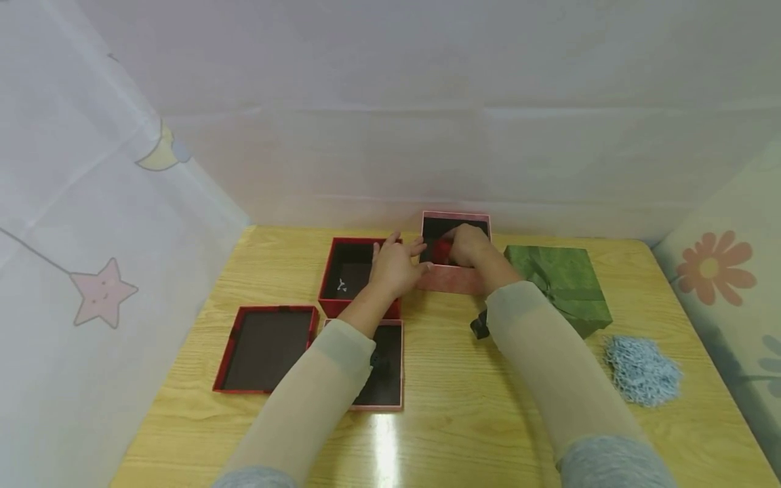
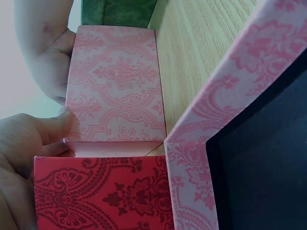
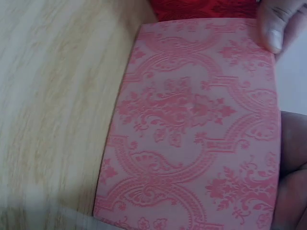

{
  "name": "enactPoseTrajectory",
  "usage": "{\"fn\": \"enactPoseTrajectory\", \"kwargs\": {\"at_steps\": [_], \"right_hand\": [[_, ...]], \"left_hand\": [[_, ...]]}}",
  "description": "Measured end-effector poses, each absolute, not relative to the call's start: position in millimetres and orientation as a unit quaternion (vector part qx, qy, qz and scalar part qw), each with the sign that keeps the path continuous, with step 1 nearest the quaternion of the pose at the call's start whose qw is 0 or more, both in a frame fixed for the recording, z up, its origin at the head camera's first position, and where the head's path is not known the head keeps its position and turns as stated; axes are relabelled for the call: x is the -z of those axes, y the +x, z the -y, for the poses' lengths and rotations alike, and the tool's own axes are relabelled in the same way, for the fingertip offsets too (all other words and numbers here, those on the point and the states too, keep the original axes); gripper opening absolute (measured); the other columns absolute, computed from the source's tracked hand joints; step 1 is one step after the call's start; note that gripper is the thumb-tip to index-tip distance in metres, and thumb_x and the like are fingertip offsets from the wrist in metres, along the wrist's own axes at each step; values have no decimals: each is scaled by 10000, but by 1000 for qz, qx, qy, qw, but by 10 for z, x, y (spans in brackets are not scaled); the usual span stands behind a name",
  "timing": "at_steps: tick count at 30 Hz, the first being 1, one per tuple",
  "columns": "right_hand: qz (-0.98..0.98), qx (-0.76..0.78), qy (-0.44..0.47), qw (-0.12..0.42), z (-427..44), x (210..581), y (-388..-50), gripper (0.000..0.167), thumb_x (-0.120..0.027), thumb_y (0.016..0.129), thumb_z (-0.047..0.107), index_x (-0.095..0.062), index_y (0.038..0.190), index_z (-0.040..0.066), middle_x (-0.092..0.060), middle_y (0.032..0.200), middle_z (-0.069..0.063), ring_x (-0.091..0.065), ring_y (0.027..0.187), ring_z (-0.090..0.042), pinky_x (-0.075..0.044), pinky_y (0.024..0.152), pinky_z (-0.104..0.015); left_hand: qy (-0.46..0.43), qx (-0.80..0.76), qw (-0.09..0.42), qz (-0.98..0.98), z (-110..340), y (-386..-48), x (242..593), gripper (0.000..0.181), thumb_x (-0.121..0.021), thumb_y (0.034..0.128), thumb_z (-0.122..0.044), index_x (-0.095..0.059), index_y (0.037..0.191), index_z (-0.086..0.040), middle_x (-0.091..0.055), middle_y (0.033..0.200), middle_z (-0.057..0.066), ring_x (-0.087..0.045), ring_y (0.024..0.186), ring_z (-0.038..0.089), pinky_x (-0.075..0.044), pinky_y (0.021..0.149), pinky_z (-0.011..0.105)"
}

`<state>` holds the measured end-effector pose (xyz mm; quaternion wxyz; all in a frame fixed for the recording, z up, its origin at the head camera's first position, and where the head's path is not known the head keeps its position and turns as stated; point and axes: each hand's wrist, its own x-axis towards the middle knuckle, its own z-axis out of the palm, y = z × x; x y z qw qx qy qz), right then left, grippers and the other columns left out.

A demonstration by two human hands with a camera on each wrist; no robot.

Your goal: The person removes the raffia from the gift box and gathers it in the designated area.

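Note:
A pink patterned box stands near the back of the table, its dark inside facing up. My right hand reaches down into it. Its fingers curl over a dark red thing there, whose kind I cannot tell; the fingertips are hidden. At the box's front left corner, the thumb of my left hand touches the pink wall, its other fingers spread out. Close under that hand is an uncovered red box with a small white thing inside.
A red-edged lid and a pink-edged lid lie at the front left, dark insides up. To the right stands a green box with a bow, beside a heap of pale blue shredded filler. A cloth wall rises behind the table.

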<state>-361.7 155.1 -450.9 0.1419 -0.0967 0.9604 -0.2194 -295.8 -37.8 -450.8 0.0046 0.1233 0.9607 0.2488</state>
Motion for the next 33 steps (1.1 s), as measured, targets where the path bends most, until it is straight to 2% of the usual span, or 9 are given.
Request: {"fn": "enactPoseTrajectory", "kwargs": {"at_steps": [5, 19, 28, 33], "right_hand": [[-958, 241, -100, 119, -1561, 4462, -3621, 552, -799, 833, 109, -692, 1374, 123, -723, 1245, -119, -633, 1068, -307, -528, 971, -456], [-937, 323, -85, 99, -1642, 4205, -3498, 604, -825, 859, 113, -642, 1435, 137, -686, 1309, -163, -618, 1172, -339, -511, 1014, -484], [-901, 416, -84, 92, -1727, 3985, -3386, 617, -785, 891, 32, -601, 1473, 124, -662, 1319, -190, -681, 1111, -315, -581, 937, -445], [-904, 411, -94, 76, -1806, 3901, -3293, 622, -796, 892, 68, -601, 1477, 150, -653, 1358, -165, -638, 1188, -303, -549, 992, -463]], "left_hand": [[123, -255, 8, -959, 382, -2971, 4505, 501, -724, 975, -429, -652, 1433, -240, -515, 1529, -143, -194, 1578, 232, -78, 1236, 648], [115, -269, 9, -956, 394, -3038, 4534, 491, -732, 972, -407, -660, 1428, -242, -521, 1521, -153, -196, 1576, 237, -61, 1238, 649], [112, -272, 4, -956, 429, -3097, 4531, 503, -739, 962, -417, -663, 1424, -234, -534, 1514, -141, -189, 1578, 237, -67, 1235, 654], [109, -282, 10, -953, 417, -3093, 4549, 507, -743, 962, -407, -659, 1428, -224, -528, 1518, -145, -180, 1580, 239, -58, 1238, 648]]}}
